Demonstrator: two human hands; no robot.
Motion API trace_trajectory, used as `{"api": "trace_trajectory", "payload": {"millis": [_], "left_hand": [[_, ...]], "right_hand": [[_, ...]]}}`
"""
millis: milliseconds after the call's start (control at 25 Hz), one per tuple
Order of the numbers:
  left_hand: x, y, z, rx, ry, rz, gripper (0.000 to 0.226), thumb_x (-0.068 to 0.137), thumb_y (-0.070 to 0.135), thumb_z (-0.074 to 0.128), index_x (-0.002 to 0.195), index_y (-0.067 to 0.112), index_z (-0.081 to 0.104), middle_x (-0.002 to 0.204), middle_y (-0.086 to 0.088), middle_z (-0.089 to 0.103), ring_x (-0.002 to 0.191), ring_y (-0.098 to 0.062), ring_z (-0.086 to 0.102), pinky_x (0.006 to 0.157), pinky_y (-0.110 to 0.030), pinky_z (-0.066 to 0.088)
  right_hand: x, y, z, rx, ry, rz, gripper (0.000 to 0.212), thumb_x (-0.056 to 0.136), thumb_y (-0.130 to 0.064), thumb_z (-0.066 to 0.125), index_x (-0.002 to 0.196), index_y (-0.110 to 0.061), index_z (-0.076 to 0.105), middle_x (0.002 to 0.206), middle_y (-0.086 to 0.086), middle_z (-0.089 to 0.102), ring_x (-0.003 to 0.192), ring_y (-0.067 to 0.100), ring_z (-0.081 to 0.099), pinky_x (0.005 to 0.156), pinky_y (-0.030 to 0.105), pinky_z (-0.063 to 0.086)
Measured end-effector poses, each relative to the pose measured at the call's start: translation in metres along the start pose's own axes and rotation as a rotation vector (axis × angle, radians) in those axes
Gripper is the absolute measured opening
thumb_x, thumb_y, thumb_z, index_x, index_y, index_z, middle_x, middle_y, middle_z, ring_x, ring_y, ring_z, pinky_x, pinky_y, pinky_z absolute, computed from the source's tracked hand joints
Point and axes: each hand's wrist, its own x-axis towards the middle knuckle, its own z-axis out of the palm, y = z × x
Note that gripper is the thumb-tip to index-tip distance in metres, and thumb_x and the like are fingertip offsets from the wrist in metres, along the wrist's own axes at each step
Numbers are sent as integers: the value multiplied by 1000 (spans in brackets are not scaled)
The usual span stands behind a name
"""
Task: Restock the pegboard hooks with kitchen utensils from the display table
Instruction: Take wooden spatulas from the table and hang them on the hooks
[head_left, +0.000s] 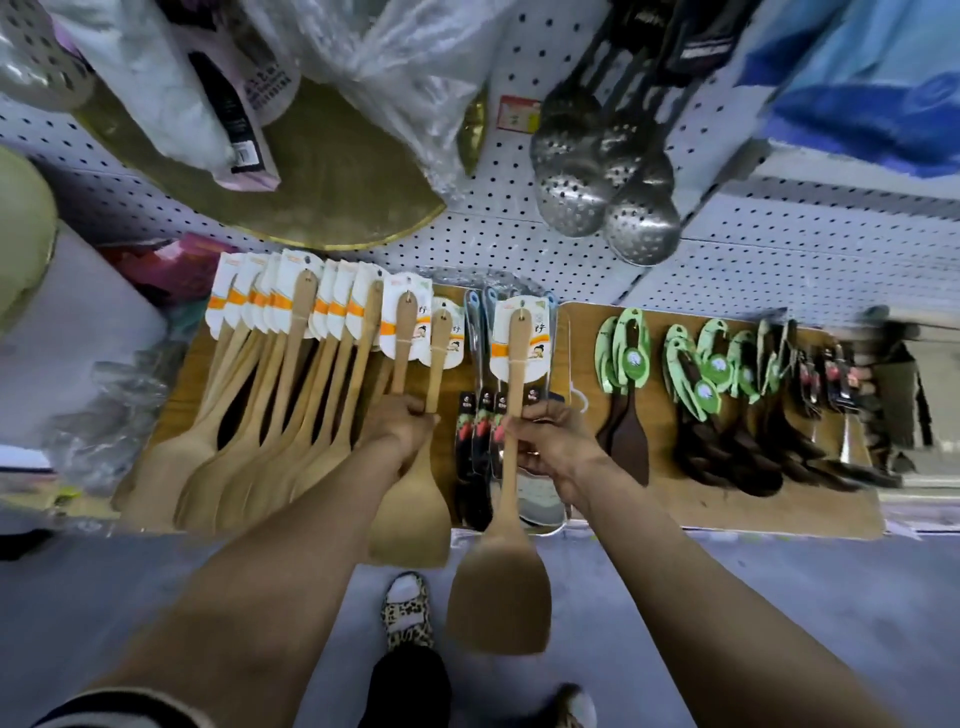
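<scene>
left hand (402, 423) grips 2 wooden spatulas (410, 509) | right hand (545, 441) grips 1 flat-bladed wooden spatula (501, 587)

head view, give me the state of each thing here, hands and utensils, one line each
left hand: grips two wooden spatula handles
right hand: grips one wooden spatula, blade toward the floor
row of wooden spatulas: side by side, card labels on
dark spatulas with green cards: in a row on the right
perforated metal ladles: hanging on the pegboard
</scene>
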Motion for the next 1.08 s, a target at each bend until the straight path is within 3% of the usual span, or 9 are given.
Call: {"api": "trace_trajectory", "payload": {"millis": [160, 240, 320, 400, 480, 600, 720, 920, 1080], "left_hand": [[-32, 15, -5, -413, -77, -104, 26, 80, 9, 76, 101, -2, 67, 112, -22, 68, 93, -29, 67, 90, -44, 54], [-44, 25, 2, -431, -62, -53, 34, 77, 12, 79, 105, -2, 66, 107, -18, 69, 94, -30, 67, 85, -44, 56], [-72, 47, 15, -434, -48, -22, 17, 81, 10, 76, 90, 3, 63, 98, -15, 66, 93, -30, 65, 84, -46, 55], [-94, 63, 33, -403, -39, 25, 16, 80, 13, 77, 76, 13, 61, 96, -15, 68, 90, -27, 65, 90, -49, 52], [-118, 77, 55, -378, -62, 76, 18, 74, 18, 82, 78, 18, 64, 94, -14, 72, 83, -23, 70, 83, -46, 58], [-168, 94, 91, -435, -90, 144, 11, 84, 4, 71, 82, 9, 61, 81, -13, 69, 64, -23, 70, 55, -31, 60], [-209, 106, 128, -428, -108, 195, 14, 85, 2, 70, 96, 4, 62, 93, -18, 71, 77, -31, 71, 78, -46, 59], [-289, 146, 214, -389, -200, 301, 18, 89, 1, 64, 82, 13, 53, 77, -8, 66, 55, -15, 66, 58, -28, 55], [-339, 204, 291, -301, -309, 398, 16, 89, 3, 64, 86, 12, 52, 87, -11, 69, 72, -24, 71, 74, -41, 58]], "right_hand": [[-35, -9, -50, 20, 0, -85, 28, 84, 2, 73, 88, -13, 50, 77, 12, 69, 61, 21, 66, 55, 31, 53], [-49, -16, -82, 18, -6, -115, 28, 82, 3, 74, 83, -14, 52, 73, 10, 67, 58, 21, 65, 54, 31, 53], [-60, -19, -114, 3, 21, -153, 28, 81, 4, 75, 79, -14, 53, 73, 11, 66, 60, 21, 66, 56, 30, 53], [-72, -20, -142, 4, 62, -189, 28, 80, 2, 77, 76, -15, 55, 83, 17, 65, 71, 27, 64, 67, 34, 52], [-83, -19, -172, 2, 87, -222, 28, 79, -2, 79, 74, -16, 55, 86, 20, 63, 76, 29, 59, 71, 41, 50], [-106, -17, -222, 31, 79, -233, 28, 81, -5, 78, 78, -16, 53, 87, 20, 66, 77, 30, 60, 70, 42, 50], [-131, -17, -267, 75, 71, -258, 27, 84, -3, 75, 84, -15, 51, 81, 13, 67, 65, 25, 62, 64, 37, 53], [-177, -15, -374, 147, 139, -362, 26, 85, 0, 73, 79, -13, 51, 84, 14, 69, 67, 23, 66, 69, 41, 58], [-198, -14, -474, 246, 230, -416, 27, 85, 0, 73, 78, -14, 51, 86, 15, 70, 66, 23, 68, 64, 41, 59]]}}
